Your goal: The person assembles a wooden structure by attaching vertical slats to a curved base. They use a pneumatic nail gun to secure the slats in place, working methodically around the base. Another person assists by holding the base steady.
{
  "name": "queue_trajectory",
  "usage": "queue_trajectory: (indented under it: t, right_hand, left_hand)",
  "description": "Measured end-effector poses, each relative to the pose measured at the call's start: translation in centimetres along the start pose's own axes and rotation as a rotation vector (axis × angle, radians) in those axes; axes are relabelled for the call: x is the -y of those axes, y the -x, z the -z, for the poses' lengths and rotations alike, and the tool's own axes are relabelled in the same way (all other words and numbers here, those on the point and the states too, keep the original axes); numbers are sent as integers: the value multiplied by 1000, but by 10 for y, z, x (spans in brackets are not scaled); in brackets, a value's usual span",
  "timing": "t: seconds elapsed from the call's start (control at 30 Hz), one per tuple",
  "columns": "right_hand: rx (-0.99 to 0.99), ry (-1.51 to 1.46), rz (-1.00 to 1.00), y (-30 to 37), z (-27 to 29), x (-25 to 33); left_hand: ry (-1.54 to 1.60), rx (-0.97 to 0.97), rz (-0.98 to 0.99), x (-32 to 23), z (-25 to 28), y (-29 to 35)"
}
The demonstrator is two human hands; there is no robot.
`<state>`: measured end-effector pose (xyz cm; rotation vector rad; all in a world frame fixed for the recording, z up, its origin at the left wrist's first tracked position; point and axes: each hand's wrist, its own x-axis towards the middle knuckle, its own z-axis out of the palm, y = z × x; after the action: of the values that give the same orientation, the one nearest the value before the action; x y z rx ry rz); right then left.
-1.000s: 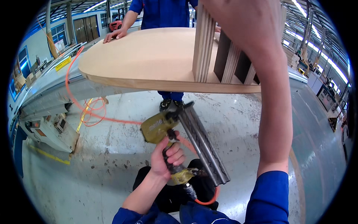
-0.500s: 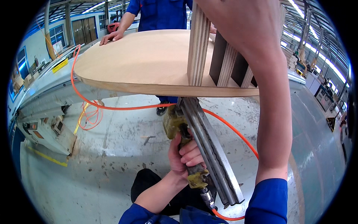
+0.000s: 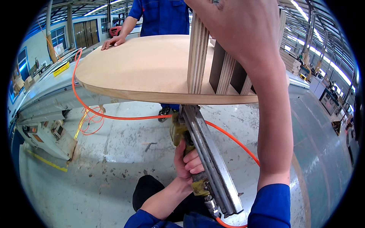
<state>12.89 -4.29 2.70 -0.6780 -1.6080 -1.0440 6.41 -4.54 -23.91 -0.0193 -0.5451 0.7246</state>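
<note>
My left hand [image 3: 188, 161] is wrapped around the grip of a yellow-green and grey pneumatic nail gun [image 3: 211, 159]. The gun points upward, its nose at the underside of a rounded wooden board [image 3: 133, 72], near the front edge. Contact there cannot be made out. On the board stand several plywood uprights with layered edges, the leftmost upright [image 3: 198, 57] showing best, with dark panels [image 3: 217, 64] between them. Bent over their top, my right hand [image 3: 243, 26] grips the plywood uprights; its fingertips are partly hidden and cut off by the upper edge.
An orange air hose [image 3: 125, 117] loops from the board's left side behind the gun. Across the board, a person in blue rests a hand [image 3: 113, 41] on it. A metal machine bed [image 3: 42, 110] runs at left, with a control box [image 3: 49, 138] below it.
The board and uprights sit slightly lower and further left in the picture, and the nail gun's rear end has shifted slightly left. Both hands keep their hold.
</note>
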Motion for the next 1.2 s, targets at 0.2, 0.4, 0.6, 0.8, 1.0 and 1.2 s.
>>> queue_trajectory:
  t: [0.2, 0.4, 0.6, 0.8, 1.0, 1.2]
  right_hand:
    - [-11, -68, 22, -1, -3, -11]
    - [0, -22, 20, 0, 1, 2]
    - [49, -141, -67, -3, 4, -4]
    - [22, -33, -8, -1, 0, 2]
    - [15, -174, -3, -1, -2, -10]
    - [-38, -71, 58, 1, -19, -29]
  left_hand:
    - [3, 92, 54, -7, 13, -1]
    - [-22, 117, 41, -11, 12, 1]
    - [6, 141, 49, -9, 16, -1]
    - [-29, 166, 55, -12, 16, 2]
    - [-7, 183, 90, -8, 16, 1]
    - [9, 146, 79, -3, 14, 4]
